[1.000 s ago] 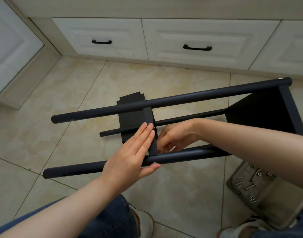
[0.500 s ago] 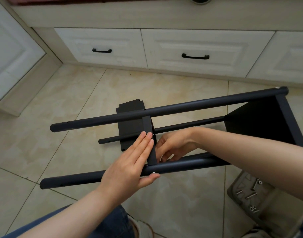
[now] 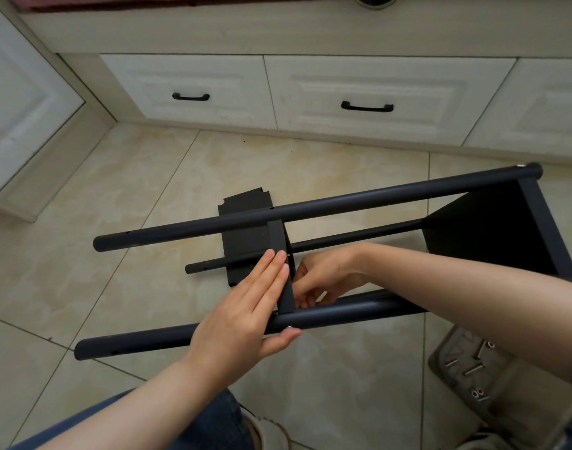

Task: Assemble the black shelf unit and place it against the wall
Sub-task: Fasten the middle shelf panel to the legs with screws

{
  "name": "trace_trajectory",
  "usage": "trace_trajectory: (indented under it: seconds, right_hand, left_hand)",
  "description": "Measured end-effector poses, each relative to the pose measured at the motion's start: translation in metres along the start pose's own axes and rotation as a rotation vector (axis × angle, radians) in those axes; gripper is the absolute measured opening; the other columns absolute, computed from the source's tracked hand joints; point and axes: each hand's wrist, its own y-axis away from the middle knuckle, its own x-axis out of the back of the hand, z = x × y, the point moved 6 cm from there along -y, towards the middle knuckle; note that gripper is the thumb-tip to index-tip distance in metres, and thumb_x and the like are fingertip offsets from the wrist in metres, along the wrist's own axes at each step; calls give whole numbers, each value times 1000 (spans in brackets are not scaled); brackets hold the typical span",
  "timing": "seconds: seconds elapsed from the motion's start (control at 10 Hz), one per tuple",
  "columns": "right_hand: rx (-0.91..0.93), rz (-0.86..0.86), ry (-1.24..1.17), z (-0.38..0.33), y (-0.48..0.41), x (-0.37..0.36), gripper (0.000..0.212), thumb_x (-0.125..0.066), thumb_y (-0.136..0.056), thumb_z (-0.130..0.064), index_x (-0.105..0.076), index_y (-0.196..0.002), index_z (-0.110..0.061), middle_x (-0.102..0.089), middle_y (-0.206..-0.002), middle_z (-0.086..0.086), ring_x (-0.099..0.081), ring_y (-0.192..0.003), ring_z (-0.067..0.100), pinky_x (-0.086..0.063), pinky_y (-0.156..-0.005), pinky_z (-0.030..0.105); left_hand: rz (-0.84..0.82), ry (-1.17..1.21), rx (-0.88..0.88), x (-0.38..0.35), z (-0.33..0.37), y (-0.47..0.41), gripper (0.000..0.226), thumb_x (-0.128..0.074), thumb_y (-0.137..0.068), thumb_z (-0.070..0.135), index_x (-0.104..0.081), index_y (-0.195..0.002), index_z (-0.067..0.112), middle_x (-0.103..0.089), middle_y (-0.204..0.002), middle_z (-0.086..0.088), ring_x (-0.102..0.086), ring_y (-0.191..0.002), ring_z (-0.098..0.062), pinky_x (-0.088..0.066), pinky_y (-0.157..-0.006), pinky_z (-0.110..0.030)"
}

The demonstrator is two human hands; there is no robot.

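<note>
Left hand [image 3: 245,319] flat: fingers straight, pressed together against the narrow black shelf panel [image 3: 279,254], thumb under the near tube [image 3: 132,342] beside one silver screw head [image 3: 289,327]. Right hand [image 3: 323,277] on the panel's other side, fingers curled; what they pinch is hidden, can't tell.

Black shelf unit [image 3: 343,203] lies on its side mid-frame. Three round matte tubes in view, running left-right. Two flat panels fitted: the one at the hands, seen edge-on, and the end panel [image 3: 492,228] at right.

One loose panel [image 3: 245,206], flat with notched corners, on the glossy beige floor tiles [image 3: 310,157] behind.

Lower right: one grey tray [image 3: 446,352] with several small metal screws [image 3: 472,368].

Top: two white panelled drawers [image 3: 206,79], one black bar handle [image 3: 190,97] each.
</note>
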Motion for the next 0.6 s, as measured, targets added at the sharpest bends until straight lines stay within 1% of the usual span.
trace_trajectory:
  seconds: [0.1, 0.2, 0.3, 0.4, 0.5, 0.6]
  right_hand:
    - [8, -57, -62, 1, 2, 0, 15, -63, -95, -22, -70, -101, -10, -68, -93, 5, -62, -89, 16, -49, -96, 37]
    - [27, -66, -63, 1, 3, 1, 14, -61, -96, -18, -70, -103, -9, -68, -91, 3, -62, -88, 15, -50, -95, 36]
    - [2, -15, -14, 2, 0, 0, 16, -60, -97, -22, -70, -96, -9, -68, -88, 4, -62, -87, 16, -49, -97, 38]
    - [7, -65, -41, 1, 3, -2, 19, -60, -96, -20, -68, -107, -7, -67, -102, 9, -63, -96, 18, -46, -104, 43]
    - [21, -82, -57, 0, 3, -4, 14, -59, -96, -16, -68, -101, -7, -66, -97, 9, -62, -92, 17, -44, -106, 45]
    - [-6, -3, 5, 0, 1, -1, 17, -60, -96, -22, -68, -101, -8, -68, -90, 5, -63, -90, 17, -47, -103, 43]
  left_hand:
    - [-2, -7, -1, 0, 0, 0, 75, -50, -99, 53, -40, -148, -3, -33, -161, -15, -27, -152, -24, -35, -118, -36]
    - [-1, -4, -4, -1, 0, 0, 75, -51, -99, 52, -39, -148, -3, -33, -161, -16, -27, -152, -24, -37, -117, -39]
    - [0, 1, -3, -1, 0, 0, 75, -51, -99, 52, -40, -148, -4, -33, -160, -16, -28, -152, -25, -38, -117, -39]
    - [2, 2, -4, -1, 0, 0, 75, -51, -99, 52, -41, -148, -4, -34, -160, -16, -28, -152, -25, -38, -117, -39]
    - [2, 5, -3, -1, 0, 0, 75, -53, -98, 51, -40, -148, -4, -34, -160, -16, -28, -152, -25, -38, -117, -39]
    - [2, 6, -3, 0, 0, 0, 75, -53, -98, 51, -41, -147, -4, -34, -160, -16, -28, -152, -25, -37, -117, -39]
